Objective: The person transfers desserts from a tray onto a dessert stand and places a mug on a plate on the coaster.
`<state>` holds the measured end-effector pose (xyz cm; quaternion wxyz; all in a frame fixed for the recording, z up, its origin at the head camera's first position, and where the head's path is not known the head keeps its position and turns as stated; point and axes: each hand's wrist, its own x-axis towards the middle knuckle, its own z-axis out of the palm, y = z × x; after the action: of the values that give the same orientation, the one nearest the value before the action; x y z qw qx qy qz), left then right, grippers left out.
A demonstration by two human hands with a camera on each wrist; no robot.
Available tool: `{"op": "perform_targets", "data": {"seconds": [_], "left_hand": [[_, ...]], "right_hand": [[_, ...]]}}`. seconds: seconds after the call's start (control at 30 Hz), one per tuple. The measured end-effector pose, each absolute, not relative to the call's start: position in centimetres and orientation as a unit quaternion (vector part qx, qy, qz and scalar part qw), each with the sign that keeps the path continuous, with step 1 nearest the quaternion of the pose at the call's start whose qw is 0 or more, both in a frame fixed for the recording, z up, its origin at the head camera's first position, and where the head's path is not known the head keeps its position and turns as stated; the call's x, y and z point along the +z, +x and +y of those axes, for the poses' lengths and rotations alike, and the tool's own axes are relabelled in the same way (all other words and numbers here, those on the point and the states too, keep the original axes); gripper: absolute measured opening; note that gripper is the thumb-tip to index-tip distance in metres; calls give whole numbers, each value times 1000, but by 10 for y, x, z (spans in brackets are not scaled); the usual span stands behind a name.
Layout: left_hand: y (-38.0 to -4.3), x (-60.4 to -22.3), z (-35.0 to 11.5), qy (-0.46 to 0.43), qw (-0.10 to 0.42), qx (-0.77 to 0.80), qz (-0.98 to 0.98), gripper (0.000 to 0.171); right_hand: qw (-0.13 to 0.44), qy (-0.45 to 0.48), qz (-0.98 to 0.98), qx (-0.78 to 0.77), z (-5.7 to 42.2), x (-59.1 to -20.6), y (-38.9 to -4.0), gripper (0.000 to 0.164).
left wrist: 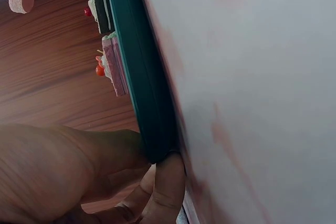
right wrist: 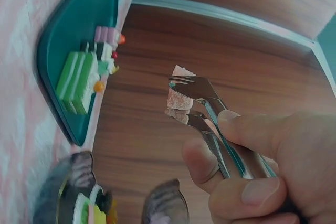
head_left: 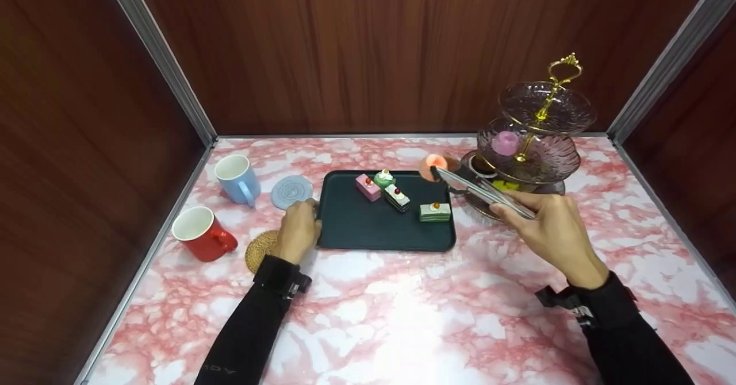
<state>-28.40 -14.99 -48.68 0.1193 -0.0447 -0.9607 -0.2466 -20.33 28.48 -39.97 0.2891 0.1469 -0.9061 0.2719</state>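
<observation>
My left hand pinches the left edge of a dark green tray, thumb above and fingers under the rim in the left wrist view. On the tray lie a pink cake slice, a small round green cake, a dark-and-white slice and, apart at the right, a green slice. In my right hand I grip metal tongs. Between their tips is a small peach-coloured piece, held above the tray's far right corner.
Right of the tray stands a tiered glass stand with a pink piece on its middle tier and other sweets below. At left are a blue mug, a red mug, a grey-blue coaster and a woven coaster.
</observation>
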Motion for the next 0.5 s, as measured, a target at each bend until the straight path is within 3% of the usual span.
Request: {"op": "perform_targets", "data": {"seconds": [0.5], "left_hand": [[-285,-487,-150,-39,110,-247,-962,32]], "right_hand": [[334,75,-895,286,321,-384,-192,35]]}}
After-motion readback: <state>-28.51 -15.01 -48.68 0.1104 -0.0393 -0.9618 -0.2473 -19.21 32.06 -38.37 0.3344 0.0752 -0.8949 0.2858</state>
